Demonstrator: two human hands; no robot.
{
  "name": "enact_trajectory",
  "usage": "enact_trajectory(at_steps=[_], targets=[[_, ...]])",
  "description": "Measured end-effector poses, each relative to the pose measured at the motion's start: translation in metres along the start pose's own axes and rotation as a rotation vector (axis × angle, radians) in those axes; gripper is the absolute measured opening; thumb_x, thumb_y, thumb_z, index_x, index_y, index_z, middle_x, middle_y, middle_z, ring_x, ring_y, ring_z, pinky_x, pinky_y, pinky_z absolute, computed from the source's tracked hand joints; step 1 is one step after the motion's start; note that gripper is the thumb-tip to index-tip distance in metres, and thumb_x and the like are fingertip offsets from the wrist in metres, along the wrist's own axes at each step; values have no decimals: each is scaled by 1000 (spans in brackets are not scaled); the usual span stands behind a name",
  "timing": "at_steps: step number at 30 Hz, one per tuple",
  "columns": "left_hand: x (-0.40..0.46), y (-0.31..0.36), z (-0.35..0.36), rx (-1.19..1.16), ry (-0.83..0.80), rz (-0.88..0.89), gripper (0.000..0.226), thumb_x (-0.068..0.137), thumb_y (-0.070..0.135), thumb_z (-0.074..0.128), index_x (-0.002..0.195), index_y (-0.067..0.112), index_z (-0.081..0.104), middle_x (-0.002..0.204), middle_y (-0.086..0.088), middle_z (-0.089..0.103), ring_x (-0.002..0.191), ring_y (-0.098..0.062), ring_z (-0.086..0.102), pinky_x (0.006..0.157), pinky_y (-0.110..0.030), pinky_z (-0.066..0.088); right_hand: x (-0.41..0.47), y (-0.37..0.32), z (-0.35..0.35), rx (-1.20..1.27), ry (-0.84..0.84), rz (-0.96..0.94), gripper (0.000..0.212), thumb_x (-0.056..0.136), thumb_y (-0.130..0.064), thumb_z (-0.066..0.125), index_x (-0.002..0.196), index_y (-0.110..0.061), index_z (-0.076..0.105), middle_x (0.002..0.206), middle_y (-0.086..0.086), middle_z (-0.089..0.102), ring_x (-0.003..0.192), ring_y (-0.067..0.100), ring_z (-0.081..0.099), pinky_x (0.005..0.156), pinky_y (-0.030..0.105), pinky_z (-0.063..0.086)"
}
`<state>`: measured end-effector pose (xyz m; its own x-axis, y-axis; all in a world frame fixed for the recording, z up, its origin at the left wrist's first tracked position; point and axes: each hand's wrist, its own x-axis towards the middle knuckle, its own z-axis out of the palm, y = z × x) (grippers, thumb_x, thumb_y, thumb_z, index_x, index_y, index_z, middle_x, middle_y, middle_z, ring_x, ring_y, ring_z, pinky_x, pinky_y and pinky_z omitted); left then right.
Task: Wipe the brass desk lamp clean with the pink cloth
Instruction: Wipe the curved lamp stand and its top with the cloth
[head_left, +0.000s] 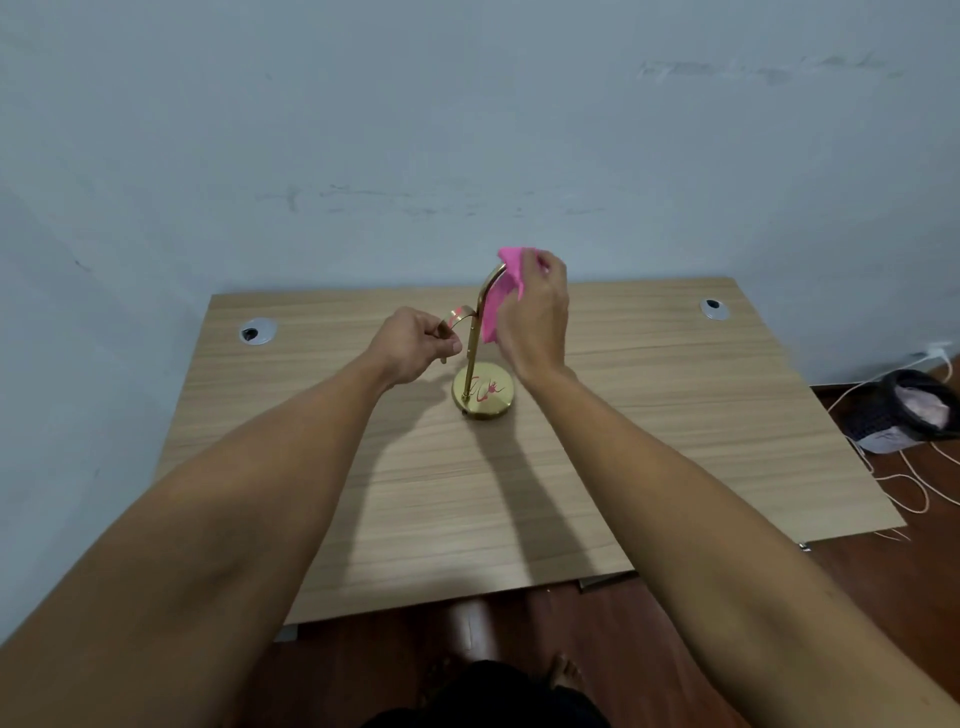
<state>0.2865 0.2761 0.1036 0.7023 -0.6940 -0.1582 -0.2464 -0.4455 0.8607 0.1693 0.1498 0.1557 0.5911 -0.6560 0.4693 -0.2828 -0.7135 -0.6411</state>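
The right hand (535, 312) has its fingers closed around the pink cloth (501, 293). The cloth is bunched up in the fingers and pressed on the top bend of the brass desk lamp (475, 358). A flap of cloth hangs down below the fingers, right beside the lamp's thin pole.

The left hand (413, 343) has its fingers curled in tight. They pinch the curved gold piece that sticks out from the pole, just to the left of the right hand's fingers. The two hands are close, with the pole between them.

Below both sets of fingers, the pole goes down to the lamp's round shiny base. The base sits flat on the wooden desk (649, 441), and pink shows in its shine.

Farther out from the fingers, the desk has two round holes (257, 331), one far left and one far right. Past the desk's right edge, a dark bin (906, 410) and thin cords (893, 483) lie on the floor.
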Motion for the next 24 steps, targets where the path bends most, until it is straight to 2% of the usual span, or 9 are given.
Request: enact_trajectory(at_steps=[3, 7, 9, 12, 15, 17, 19, 22, 24], targets=[[0, -1, -2, 22, -6, 7, 14, 86, 16, 81, 74, 21, 76, 61, 8, 68, 55, -2, 55, 68, -26, 45, 10, -1, -6, -55, -87, -38, 33, 91, 5, 47, 117, -5, 65, 127, 14, 55, 111, 32, 60, 91, 41, 53], [-1, 3, 0, 10, -25, 17, 11, 87, 14, 80, 77, 17, 76, 66, 3, 68, 67, -13, 56, 71, -28, 43, -19, 6, -10, -123, -267, -346, 46, 84, 12, 46, 127, 5, 59, 146, 20, 48, 136, 36, 47, 96, 44, 54], [-2, 4, 0, -18, -28, 15, 8, 87, 13, 79, 79, 14, 77, 68, -1, 69, 70, -15, 56, 72, -29, 42, -32, 13, -11, -87, -266, -346, 54, 85, 7, 45, 138, 4, 56, 154, 19, 44, 142, 36, 45, 100, 41, 51], [-5, 2, 2, -33, -26, 8, 5, 87, 11, 79, 83, 10, 78, 73, -7, 69, 68, -15, 55, 69, -28, 42, -45, 21, -14, 14, -192, -332, 46, 89, 2, 45, 130, 4, 64, 139, 20, 60, 126, 38, 60, 99, 44, 54], [-6, 2, 5, -34, -3, -1, 4, 87, 10, 78, 84, 10, 77, 70, -3, 67, 56, -2, 53, 59, -16, 42, -36, 28, -19, 211, 22, 56, 42, 83, 15, 49, 115, 2, 73, 119, 18, 70, 110, 31, 65, 101, 49, 52], [-7, 2, 7, -46, 17, -8, 2, 88, 9, 77, 87, 7, 77, 69, 0, 66, 50, 5, 52, 55, -10, 41, -13, 28, -26, 362, 235, 390, 43, 84, 12, 46, 110, -5, 76, 113, 11, 72, 105, 22, 64, 100, 45, 52], [-9, 0, 9, -65, 38, -16, 5, 89, 7, 76, 90, 2, 76, 70, 0, 65, 50, 5, 52, 58, -13, 43, 9, 21, -31, 485, 333, 557, 43, 84, 7, 46, 105, -14, 78, 110, 3, 74, 106, 17, 65, 100, 37, 53], [-12, -1, 14, -92, 79, -26, 13, 90, 6, 75, 97, -5, 75, 73, -5, 64, 63, -9, 55, 70, -24, 45, 29, 6, -34, 551, 187, 610, 49, 81, 7, 39, 99, -18, 77, 98, -7, 73, 97, 14, 68, 94, 33, 57], [-13, -1, 17, -89, 105, -29, 13, 92, 8, 73, 97, -4, 75, 73, -3, 63, 68, -13, 55, 75, -27, 46, 35, -2, -31, 510, -10, 625, 52, 71, 3, 29, 93, -14, 73, 81, 3, 68, 79, 25, 73, 77, 45, 63]])
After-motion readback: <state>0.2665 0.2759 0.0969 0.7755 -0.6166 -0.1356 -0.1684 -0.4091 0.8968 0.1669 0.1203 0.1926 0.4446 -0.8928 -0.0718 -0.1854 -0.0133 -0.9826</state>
